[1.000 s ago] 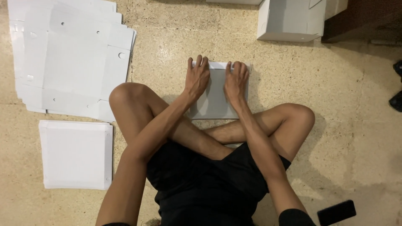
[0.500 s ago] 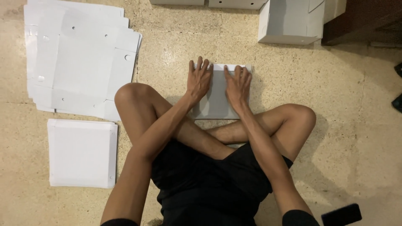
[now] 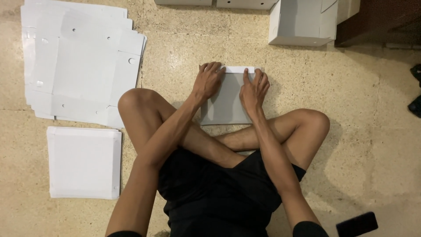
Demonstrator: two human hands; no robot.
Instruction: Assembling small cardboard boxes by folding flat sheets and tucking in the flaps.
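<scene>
White cardboard boxes all over the floor, flat and folded

Folded white box piece point(image 3: 226, 103) sits dead center with both hands pressed on its far edge. Stack of flat white die-cut box blanks point(image 3: 83, 61) at 10 o'clock, a squared-off white stack point(image 3: 83, 162) at 8 o'clock, an assembled white box point(image 3: 302, 22) at 1 o'clock, and a dark phone-like slab point(image 3: 356, 224) at 5 o'clock, screen unreadable.
</scene>
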